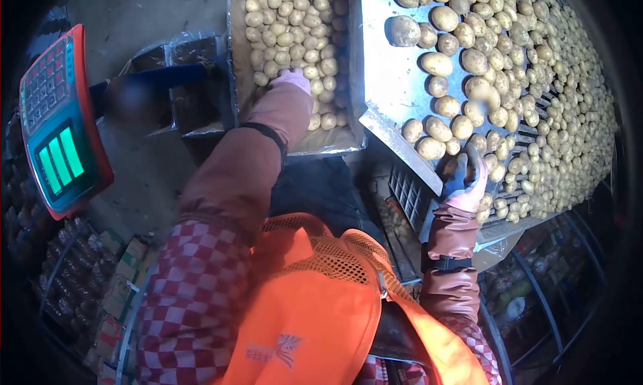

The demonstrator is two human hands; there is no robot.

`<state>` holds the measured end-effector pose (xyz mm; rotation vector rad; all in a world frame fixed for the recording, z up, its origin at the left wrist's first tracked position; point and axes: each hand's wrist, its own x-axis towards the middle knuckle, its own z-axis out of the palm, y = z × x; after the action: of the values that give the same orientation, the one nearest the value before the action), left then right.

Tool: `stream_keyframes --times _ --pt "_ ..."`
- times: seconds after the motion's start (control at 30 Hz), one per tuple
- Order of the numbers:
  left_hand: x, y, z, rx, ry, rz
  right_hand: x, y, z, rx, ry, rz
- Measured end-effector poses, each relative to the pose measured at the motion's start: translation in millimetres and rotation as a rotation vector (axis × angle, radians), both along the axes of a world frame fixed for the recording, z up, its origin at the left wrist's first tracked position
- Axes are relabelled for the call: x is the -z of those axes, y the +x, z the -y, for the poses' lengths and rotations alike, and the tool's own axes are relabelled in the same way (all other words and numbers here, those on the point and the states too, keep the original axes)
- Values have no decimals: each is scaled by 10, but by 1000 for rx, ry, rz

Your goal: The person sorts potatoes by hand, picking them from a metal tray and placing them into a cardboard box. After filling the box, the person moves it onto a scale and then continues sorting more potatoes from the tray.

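Observation:
My left hand (pixel 293 81), in a pink glove, reaches into a lined cardboard box (pixel 236 57) of potatoes (pixel 293 33). It touches the potatoes there, its fingers hidden beyond the wrist and sleeve. My right hand (pixel 469 181), gloved in pink with dark fingertips, is at the near edge of a metal sorting table (pixel 378 70). Its fingers curl around a shaded potato (pixel 451 164) by the table's raised lip (pixel 402 150). Larger potatoes (pixel 437 64) lie loose on the metal sheet just beyond that hand.
Many smaller potatoes (pixel 569 117) cover the slatted part at the right. A red-edged digital scale (pixel 63 124) with a lit green display stands at the left. Beneath the table's lip is a dark plastic crate (pixel 408 194). Dark lined boxes (pixel 194 84) sit behind the scale.

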<state>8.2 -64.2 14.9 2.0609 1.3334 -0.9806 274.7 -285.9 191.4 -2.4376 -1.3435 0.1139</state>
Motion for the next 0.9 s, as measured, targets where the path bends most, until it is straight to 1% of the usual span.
stream_keyframes --times 0.03,0.13,0.17,0.27,0.37,0.4,0.43,0.47,0.5,0.53,0.57,0.6,0.63,0.67,0.7,0.77,0.87,0.9 --pt "18 1 11 -6 -8 0 31 19 28 -18 18 29" --pt "29 -202 -87 1 -25 164 143 82 133 -25 69 55" --pt "-130 -229 -91 -76 77 198 161 102 152 -27 67 59" --pt "-509 -476 -105 -378 410 442 171 108 178 -12 61 51" --pt "-898 -430 -21 -1073 167 1297 165 91 174 -38 63 69" --pt "-974 -349 78 -1067 -214 1468 165 101 165 -57 62 84" --pt "-1217 -264 232 -1141 -451 1549 175 105 144 -105 111 145" --pt "-1461 -179 385 -1224 -689 1593 173 111 133 -137 66 169" --pt "-1321 -59 467 -1339 -755 1324 163 121 140 -170 22 193" --pt "-690 29 698 -1047 -553 1028 130 95 108 -150 32 127" --pt "-617 32 658 -660 -432 535 99 69 76 -128 43 62" --pt "120 116 898 -502 -232 557 109 64 84 -108 91 35" --pt "171 203 994 -372 -118 400 121 60 91 -90 139 9" --pt "238 276 1051 -348 -98 320 189 103 120 -130 187 117" --pt "310 338 1085 -371 -111 297 190 127 133 -119 162 100" --pt "294 382 1098 -402 -122 264 167 93 149 -94 112 54" --pt "270 419 1064 -428 -121 252 86 15 115 34 42 -122" --pt "270 427 1060 -433 -121 254 108 40 103 -84 100 11"
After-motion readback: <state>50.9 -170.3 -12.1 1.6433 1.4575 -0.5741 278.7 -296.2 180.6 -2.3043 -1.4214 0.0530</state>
